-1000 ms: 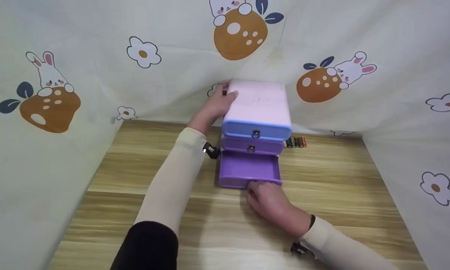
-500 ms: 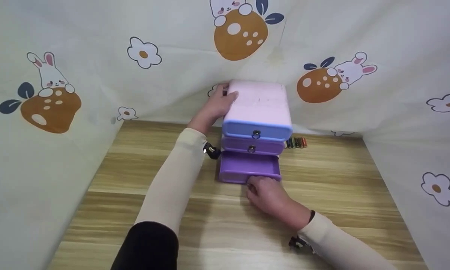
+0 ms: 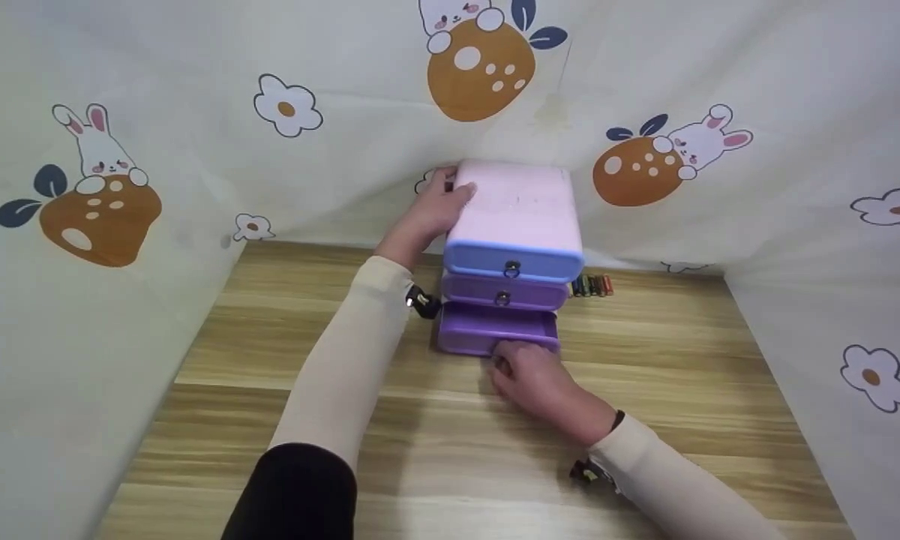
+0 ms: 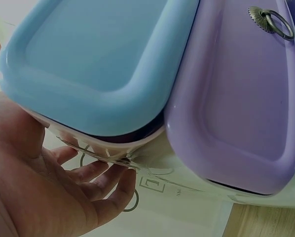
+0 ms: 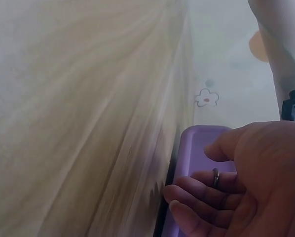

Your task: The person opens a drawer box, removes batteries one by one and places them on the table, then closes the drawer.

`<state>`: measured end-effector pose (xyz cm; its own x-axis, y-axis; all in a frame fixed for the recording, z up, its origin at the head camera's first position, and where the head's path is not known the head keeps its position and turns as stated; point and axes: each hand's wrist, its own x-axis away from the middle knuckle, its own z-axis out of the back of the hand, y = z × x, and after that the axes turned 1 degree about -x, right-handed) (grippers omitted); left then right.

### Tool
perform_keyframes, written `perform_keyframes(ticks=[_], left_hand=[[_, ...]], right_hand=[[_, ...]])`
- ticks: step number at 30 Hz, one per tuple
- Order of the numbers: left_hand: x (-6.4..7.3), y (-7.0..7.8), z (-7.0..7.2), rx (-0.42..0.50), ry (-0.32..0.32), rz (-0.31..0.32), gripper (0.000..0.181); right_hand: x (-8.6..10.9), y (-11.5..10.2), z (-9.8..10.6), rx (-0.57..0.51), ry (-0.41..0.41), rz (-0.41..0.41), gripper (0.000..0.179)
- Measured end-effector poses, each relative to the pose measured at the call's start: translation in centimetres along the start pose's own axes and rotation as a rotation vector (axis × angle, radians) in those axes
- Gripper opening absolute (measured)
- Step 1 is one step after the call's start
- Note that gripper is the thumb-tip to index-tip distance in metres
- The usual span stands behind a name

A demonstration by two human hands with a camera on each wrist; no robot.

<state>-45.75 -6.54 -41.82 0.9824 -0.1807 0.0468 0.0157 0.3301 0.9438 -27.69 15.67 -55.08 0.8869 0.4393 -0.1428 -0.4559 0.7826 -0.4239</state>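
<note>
A small drawer cabinet (image 3: 517,202) has a pink top, a blue upper drawer (image 4: 108,54) and a purple middle drawer (image 4: 241,94), both pushed in. Its purple bottom drawer (image 3: 465,341) stands partly out; the inside that shows is bare. My left hand (image 3: 436,210) holds the cabinet's left side, thumb over the top edge, fingers bent along the side wall (image 4: 95,182). At the bottom drawer's front, my right hand (image 3: 536,382) has its fingers curled, with a metal ring pull (image 5: 215,177) around one finger. In the head view the hand hides this pull.
Right behind the cabinet's right side, several small coloured cylinders (image 3: 594,285), like batteries, stand in a row. The wood-patterned surface (image 3: 450,465) ends at printed cloth walls (image 3: 345,172) at the back and both sides. Each forearm wears a small black camera mount (image 3: 422,301).
The right hand has moved away from me with the bottom drawer, which has slid further into the cabinet. The left hand and the cabinet have stayed in place.
</note>
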Motion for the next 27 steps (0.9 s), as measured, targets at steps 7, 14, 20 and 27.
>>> perform_keyframes(ticks=[7,14,20,27], left_hand=[[0.0,-0.1,0.0,-0.003,0.002,0.007,0.067],[0.1,0.0,0.0,0.0,-0.001,0.005,0.067],[0.3,0.0,0.1,0.001,0.0,-0.02,0.067],[0.2,0.0,0.1,-0.007,0.005,-0.013,0.067]], right_hand=[[-0.9,0.5,-0.2,-0.041,0.016,0.02,0.008],[-1.6,0.8,-0.1,-0.049,0.01,0.028,0.006],[-2.2,1.1,0.0,-0.043,0.019,0.052,0.008],[-2.7,1.7,-0.1,-0.062,-0.009,0.021,0.011]])
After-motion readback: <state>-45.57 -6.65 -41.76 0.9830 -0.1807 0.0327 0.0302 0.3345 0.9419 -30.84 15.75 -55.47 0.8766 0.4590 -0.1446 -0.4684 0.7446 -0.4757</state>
